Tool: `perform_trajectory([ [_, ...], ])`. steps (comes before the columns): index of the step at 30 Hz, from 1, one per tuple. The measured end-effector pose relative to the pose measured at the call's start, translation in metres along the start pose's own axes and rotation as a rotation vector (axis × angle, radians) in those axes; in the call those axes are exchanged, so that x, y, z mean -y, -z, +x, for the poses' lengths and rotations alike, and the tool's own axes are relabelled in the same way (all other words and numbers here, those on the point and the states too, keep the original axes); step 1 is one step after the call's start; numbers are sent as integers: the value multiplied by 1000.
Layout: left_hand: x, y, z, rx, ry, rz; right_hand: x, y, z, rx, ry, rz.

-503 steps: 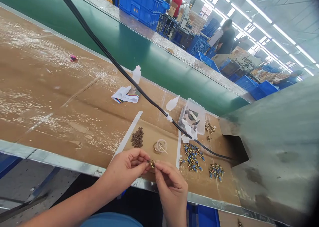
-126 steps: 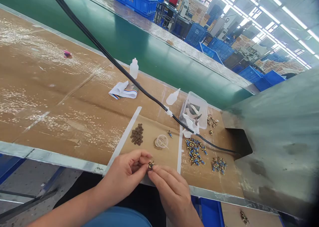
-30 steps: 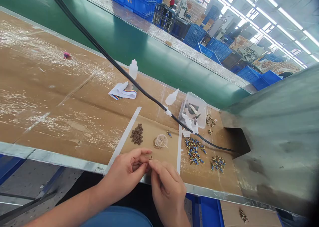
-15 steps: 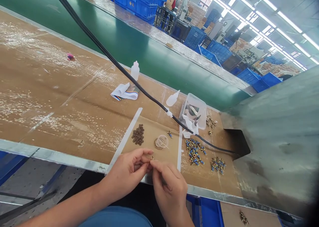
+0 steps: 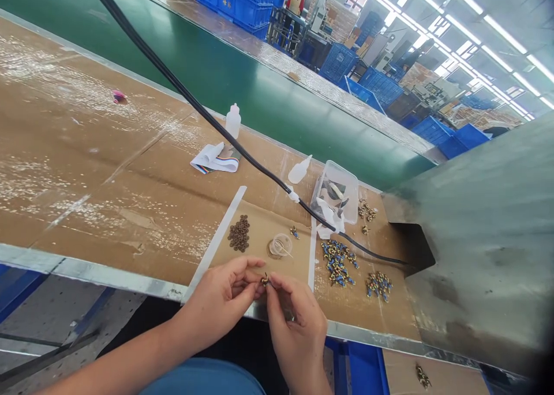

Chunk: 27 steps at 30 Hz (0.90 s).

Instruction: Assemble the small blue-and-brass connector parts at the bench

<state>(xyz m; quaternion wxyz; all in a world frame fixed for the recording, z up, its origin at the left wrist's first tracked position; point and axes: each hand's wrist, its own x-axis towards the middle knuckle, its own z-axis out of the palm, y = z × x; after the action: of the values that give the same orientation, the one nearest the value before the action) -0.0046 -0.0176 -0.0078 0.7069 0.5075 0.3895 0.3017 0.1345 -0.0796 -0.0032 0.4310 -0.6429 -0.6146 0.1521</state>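
Observation:
At the table's front edge, my left hand (image 5: 223, 291) pinches a small brass-coloured part (image 5: 265, 280) between thumb and fingers. The fingertips of my right hand (image 5: 296, 320) are closed on the right side of the same part. Just beyond my hands stands a small clear cup (image 5: 279, 246) with a thin stick in it. A pile of brown rings (image 5: 239, 233) lies to its left, and a single blue and brass piece (image 5: 295, 232) to its right. Piles of blue and brass pieces (image 5: 337, 262) lie farther right.
A black cable (image 5: 208, 116) crosses above the table. Behind are a white bottle (image 5: 232, 121), a folded cloth (image 5: 215, 158), a dropper bottle (image 5: 299, 170) and a clear plastic box (image 5: 353, 194). A metal panel (image 5: 489, 245) stands on the right. A person in red is far back.
My right fingertips have shifted slightly right, and more of the small brass-coloured part shows between my hands. My left hand has barely moved.

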Motion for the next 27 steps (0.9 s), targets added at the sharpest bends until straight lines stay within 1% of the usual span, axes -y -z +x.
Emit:
perform_trajectory([
  [8, 0, 1, -1, 10, -64, 103, 5, 0, 6, 23, 12, -91],
  [15, -8, 0, -3, -6, -62, 131, 12, -4, 5, 56, 34, -155],
  [19, -8, 0, -4, -12, -58, 148, 14, -4, 5, 67, 38, -178],
  [22, -6, 0, -4, -11, -59, 154, 14, -4, 6, 82, -2, -139],
  [27, -3, 0, -2, -30, -47, 93, 8, -2, 7, 77, -153, 25],
])
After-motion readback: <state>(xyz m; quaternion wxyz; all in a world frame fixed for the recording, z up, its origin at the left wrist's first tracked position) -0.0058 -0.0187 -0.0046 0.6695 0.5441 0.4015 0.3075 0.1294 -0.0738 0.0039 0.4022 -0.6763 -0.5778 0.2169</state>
